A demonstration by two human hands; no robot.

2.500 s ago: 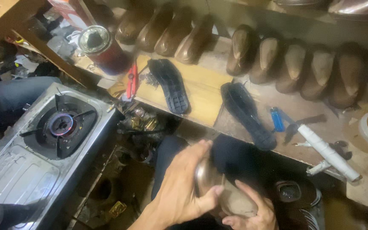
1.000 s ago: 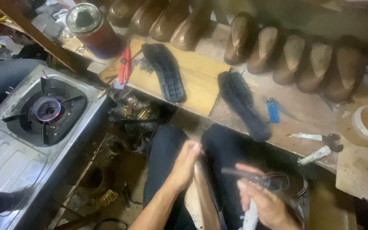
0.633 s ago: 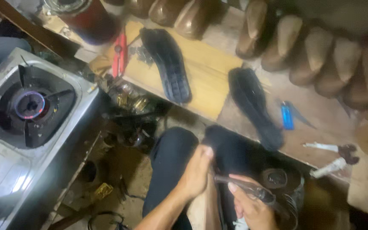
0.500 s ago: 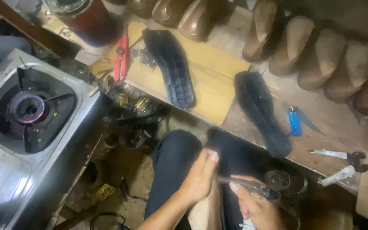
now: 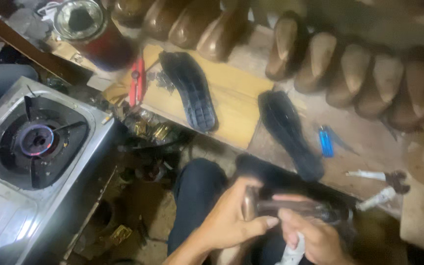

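Both hands are down low over the lap: the left hand (image 5: 226, 223) curls round the near end of a shoe upper on its last (image 5: 249, 205), thumb stretched across toward the right, while the right hand (image 5: 315, 238) is clenched on a pale handle, and a dark metal tool (image 5: 300, 208), blurred here, lies across the top of the work between the two hands. The piece sits over dark-trousered knees, just below the front edge of the tabletop (image 5: 364, 147). The risk I'd flag: that tool is right beside the left thumb, so a slip off the smooth rounded toe could catch it, and the blur suggests quick movement. Just to the left, a gas stove (image 5: 35, 142) shows a small bluish glow at the burner, near the knee, so a dropped piece could land badly there. Out on the tabletop, two black rubber soles (image 5: 190, 91) with ridged tread lie flat, one on a pale wooden board (image 5: 236, 93), the other (image 5: 290, 135) beside it. A blue lighter (image 5: 325, 141) sits just past that one, red-handled pliers (image 5: 136, 86) lie at the board's left, and a round open tin (image 5: 87, 27) stands beyond. Along the back runs a row of smooth, rounded brown shoe lasts (image 5: 359, 78).
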